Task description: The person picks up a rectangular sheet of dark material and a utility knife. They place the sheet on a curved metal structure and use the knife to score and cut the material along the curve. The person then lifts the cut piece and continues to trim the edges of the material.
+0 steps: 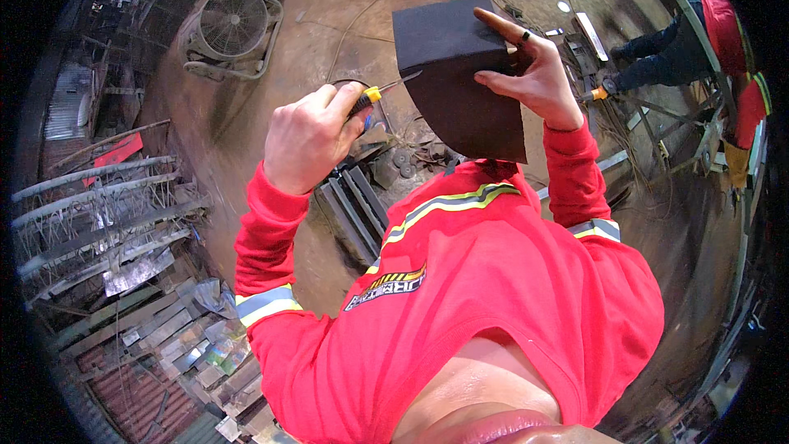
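Observation:
My left hand (pixel 308 136) is closed round the handle of a thin-bladed tool (pixel 371 95) in yellow and black; whether it is a screwdriver or a knife I cannot tell. Its slim metal tip points right and reaches the left edge of a dark bent plate (pixel 464 103), near the fold; actual contact is unclear. The plate has a flat upper face and a curved lower face. At its right side my right hand (pixel 538 74) grips it, index finger along the top and thumb on the lower face. The other fingers are mostly hidden behind it.
A large round floor fan (pixel 233 21) stands far left. Metal racks (pixel 99 197) and stacked offcuts (pixel 181 337) line the left side. Dark steel channels (pixel 353 210) lie below the plate. Cables (pixel 353 25) cross the floor. Another person (pixel 682 53) works at far right among metal bars.

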The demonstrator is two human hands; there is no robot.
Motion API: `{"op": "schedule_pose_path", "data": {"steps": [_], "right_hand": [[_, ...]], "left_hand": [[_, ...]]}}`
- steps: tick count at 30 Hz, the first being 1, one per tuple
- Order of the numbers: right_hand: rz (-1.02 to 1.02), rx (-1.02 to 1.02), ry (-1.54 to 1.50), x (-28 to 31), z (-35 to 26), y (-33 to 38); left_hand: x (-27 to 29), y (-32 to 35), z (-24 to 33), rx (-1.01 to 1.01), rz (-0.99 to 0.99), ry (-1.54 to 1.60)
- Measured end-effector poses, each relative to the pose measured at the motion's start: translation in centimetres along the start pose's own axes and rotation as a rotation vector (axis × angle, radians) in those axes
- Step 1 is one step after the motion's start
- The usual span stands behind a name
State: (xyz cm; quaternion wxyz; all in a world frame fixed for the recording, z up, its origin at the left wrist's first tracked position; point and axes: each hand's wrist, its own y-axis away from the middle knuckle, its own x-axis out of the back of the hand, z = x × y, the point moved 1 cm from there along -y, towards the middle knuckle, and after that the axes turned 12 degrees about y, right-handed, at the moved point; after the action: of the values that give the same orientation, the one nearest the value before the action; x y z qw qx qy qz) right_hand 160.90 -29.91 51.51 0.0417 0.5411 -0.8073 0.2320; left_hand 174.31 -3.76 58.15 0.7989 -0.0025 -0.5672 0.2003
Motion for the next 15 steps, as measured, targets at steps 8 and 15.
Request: {"op": "schedule_pose_path", "data": {"steps": [8,15], "right_hand": [[0.011,-0.064,0.018,0.1,0.2,0.3],[-0.003,-0.033,0.096,0.1,-0.2,0.3]], "left_hand": [[-0.4,-0.6,-0.4,-0.005,0.008,0.014],[-0.6,-1.3,0.3,-0.021,-0.044,-0.042]]}}
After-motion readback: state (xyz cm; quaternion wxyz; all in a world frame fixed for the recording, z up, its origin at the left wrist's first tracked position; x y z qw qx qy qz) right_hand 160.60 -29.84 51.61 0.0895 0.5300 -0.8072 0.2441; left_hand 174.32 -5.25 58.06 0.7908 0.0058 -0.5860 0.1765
